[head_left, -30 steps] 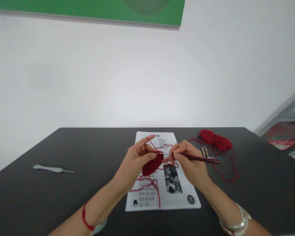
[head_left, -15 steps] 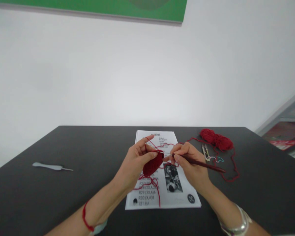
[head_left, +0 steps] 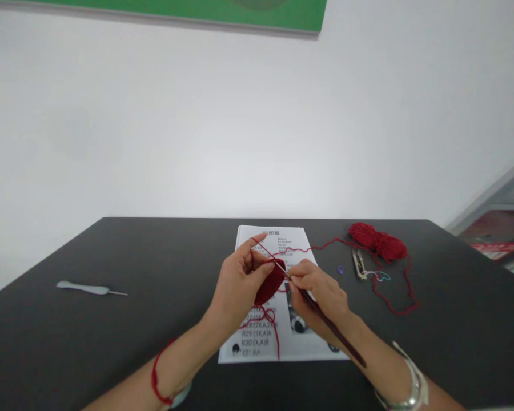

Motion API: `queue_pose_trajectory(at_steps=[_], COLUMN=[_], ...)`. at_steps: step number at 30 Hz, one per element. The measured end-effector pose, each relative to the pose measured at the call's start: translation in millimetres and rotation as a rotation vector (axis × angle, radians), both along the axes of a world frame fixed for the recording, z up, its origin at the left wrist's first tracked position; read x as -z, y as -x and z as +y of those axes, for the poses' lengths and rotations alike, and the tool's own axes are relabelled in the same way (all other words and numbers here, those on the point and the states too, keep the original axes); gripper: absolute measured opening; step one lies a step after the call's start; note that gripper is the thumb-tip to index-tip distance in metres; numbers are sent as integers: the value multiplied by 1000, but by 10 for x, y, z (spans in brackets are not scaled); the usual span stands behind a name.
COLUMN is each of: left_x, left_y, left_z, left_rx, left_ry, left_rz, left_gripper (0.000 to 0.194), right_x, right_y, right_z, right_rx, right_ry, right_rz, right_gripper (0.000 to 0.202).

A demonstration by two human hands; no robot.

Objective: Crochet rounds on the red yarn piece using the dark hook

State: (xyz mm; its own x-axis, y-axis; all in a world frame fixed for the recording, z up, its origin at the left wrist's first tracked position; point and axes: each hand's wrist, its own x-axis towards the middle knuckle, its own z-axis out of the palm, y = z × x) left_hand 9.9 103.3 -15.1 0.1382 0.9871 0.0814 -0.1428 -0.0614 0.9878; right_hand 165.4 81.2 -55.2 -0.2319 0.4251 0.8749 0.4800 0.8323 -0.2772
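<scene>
Pinched between the thumb and fingers of my left hand (head_left: pixel 239 279) is a small dark red crochet piece (head_left: pixel 270 284). Red yarn runs over the raised index finger of that hand, down to the top edge of the piece. My right hand (head_left: pixel 319 288) is closed around a crochet hook (head_left: pixel 334 328) with a dark brown handle, which slants down to the right across the wrist. The hook's thin metal shaft meets the crochet piece at its upper edge; the exact stitch is too small to make out. A loose red yarn tail (head_left: pixel 276 337) hangs below onto the paper.
Printed pattern sheets (head_left: pixel 257 357) lie under my hands on the black table (head_left: pixel 163 257). To the right are a red yarn skein (head_left: pixel 377 242), a small metal tool (head_left: pixel 358 265) with a light blue cord, and a purple stitch marker (head_left: pixel 340 269). A grey-handled hook (head_left: pixel 89 289) lies left.
My right hand has turned, swinging the hook's handle end downward from nearly level to a steep slant. The purple marker has come into view. My left hand stays nearly in place.
</scene>
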Motion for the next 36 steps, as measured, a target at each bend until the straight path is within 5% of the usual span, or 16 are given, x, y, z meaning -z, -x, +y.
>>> queue_pose_trajectory(at_steps=[7, 13, 20, 24, 28, 32, 36], left_x=[39, 55, -15, 10, 33, 28, 39], left_y=[-4, -32, 14, 0, -49, -39, 8], left_z=[-15, -65, 26, 21, -37, -43, 4], left_rx=[-35, 22, 212, 227, 130, 93, 78], left_ry=[-64, -82, 331, 382, 148, 15, -14], left_rz=[42, 50, -251, -302, -182, -72, -25], left_gripper=[49, 48, 56, 54, 63, 65, 65], right_x=[-27, 82, 24, 127, 198, 150, 103], right_y=[58, 67, -74, -20, 138, 198, 115], right_z=[-25, 2, 114, 99, 44, 26, 35], right_rx=[34, -35, -151, -11, 17, -322, -424], right_ry=[207, 46, 10, -163, 87, 520, 590], right_rz=[305, 92, -37, -153, 206, 703, 807], right_gripper=[19, 23, 23, 22, 17, 11, 11])
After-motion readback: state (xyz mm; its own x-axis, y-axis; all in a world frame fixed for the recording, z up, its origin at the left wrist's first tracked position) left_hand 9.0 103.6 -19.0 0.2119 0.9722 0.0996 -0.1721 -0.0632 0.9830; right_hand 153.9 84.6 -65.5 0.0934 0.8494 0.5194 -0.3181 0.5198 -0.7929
